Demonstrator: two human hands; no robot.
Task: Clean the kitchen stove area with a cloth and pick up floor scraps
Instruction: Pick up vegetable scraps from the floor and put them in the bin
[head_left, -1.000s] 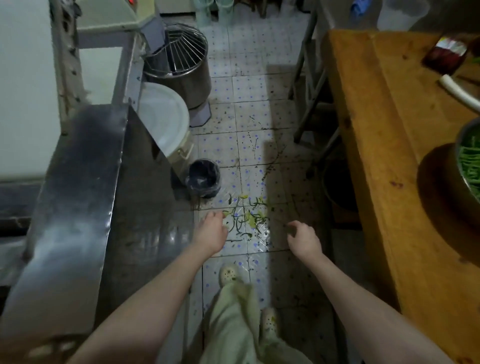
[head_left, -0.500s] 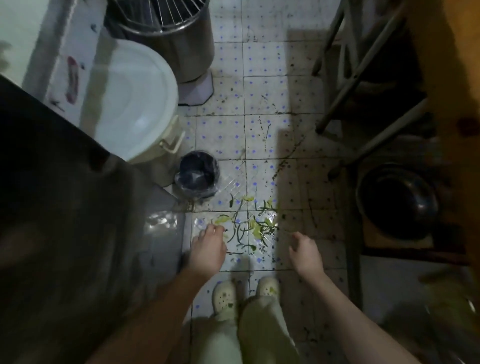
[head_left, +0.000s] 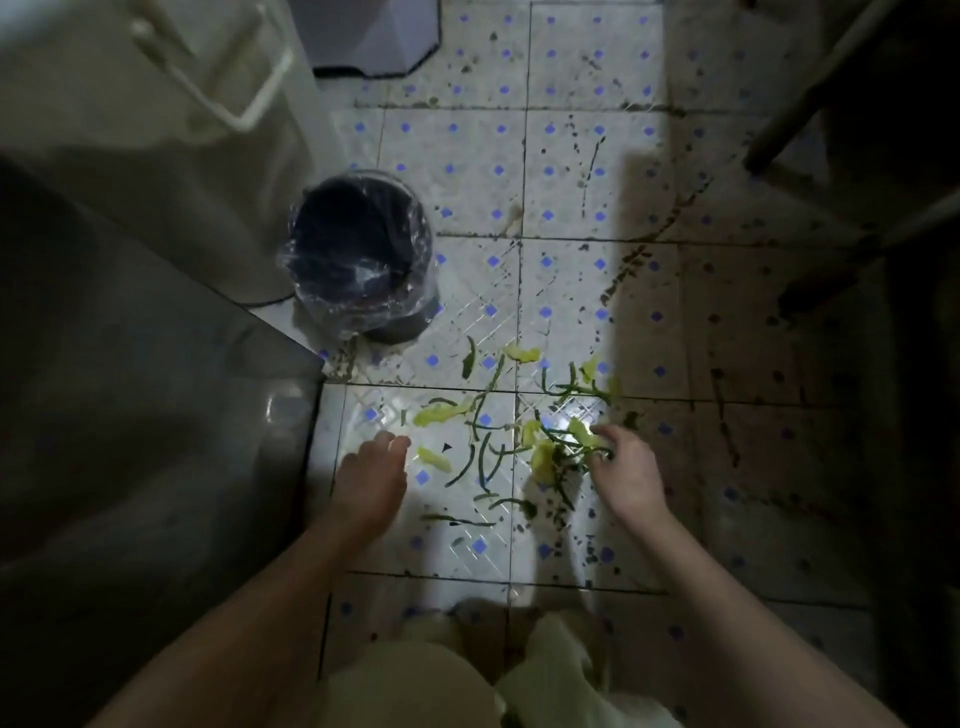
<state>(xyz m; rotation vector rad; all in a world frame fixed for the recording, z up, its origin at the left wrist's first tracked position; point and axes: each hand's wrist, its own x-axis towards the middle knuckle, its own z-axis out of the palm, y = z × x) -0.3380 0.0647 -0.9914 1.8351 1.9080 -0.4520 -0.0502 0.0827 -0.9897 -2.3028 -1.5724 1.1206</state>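
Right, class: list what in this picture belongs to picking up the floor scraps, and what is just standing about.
Belongs:
vegetable scraps, scattered
right hand, fingers curled in them
left hand, beside them
lined bin, probably for them

Standing about:
white bucket
metal cabinet
dark frame legs

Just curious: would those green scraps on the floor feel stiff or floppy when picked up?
Probably floppy: the scraps lie as thin, curved strips. Likely light, being so small. Some may cling; the floor looks shiny, perhaps wet.
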